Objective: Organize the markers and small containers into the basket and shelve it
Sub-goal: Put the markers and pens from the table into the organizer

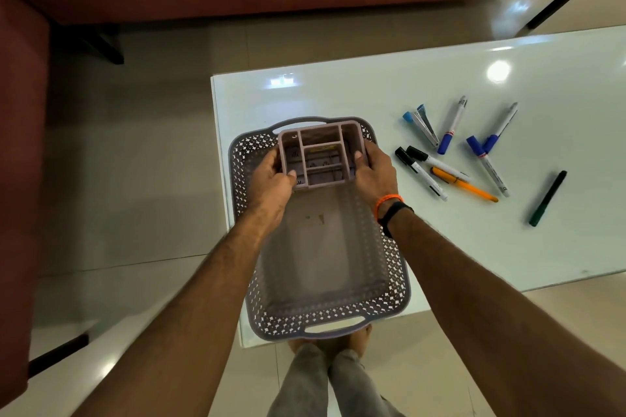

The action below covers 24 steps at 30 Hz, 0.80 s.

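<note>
Now both hands point(271, 179) point(374, 176) hold organizer point(320, 154) upright, probably above basket point(389, 267).

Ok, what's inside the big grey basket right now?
Both hands, left hand and right hand, hold the pink organizer at the grey basket's far end. Otherwise empty; floor beneath organizer hidden.

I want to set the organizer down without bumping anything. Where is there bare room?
The near half of the basket floor is bare, below the organizer held by both hands. The table beyond the basket is free too. Right of the basket, the markers crowd it.
</note>
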### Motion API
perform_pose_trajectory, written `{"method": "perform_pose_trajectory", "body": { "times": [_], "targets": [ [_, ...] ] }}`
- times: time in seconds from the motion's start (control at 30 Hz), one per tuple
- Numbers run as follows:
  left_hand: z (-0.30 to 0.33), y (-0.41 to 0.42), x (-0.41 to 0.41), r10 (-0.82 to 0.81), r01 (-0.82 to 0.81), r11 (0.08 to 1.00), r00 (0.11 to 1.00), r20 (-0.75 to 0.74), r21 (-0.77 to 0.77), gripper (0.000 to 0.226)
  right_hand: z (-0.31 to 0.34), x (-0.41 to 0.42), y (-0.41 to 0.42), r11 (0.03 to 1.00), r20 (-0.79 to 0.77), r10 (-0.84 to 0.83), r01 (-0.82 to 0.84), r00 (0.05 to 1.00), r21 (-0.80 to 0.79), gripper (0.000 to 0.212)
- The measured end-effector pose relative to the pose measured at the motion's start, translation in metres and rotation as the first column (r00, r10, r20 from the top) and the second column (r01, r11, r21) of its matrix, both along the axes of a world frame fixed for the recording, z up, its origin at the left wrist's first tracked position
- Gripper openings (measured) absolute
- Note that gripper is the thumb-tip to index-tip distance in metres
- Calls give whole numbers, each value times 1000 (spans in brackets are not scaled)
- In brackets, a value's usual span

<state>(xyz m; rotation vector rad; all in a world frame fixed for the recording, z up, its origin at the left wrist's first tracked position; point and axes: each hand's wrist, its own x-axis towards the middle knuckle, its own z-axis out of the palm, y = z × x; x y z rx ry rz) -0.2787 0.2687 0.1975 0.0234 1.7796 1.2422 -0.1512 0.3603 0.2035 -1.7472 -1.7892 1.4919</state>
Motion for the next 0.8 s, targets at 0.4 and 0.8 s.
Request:
{"method": "perform_pose_trajectory", "body": {
  "times": [0.4,0.8],
  "targets": [
    [23,0,4,-36,36,999,999,-28,4,58,22,7,-5,999,-42,-47,47,998,13,43],
    [109,12,49,-142,127,987,975,-171,-97,58,100,68,16,997,-50,-27,31,998,69,47]
  ]
}}
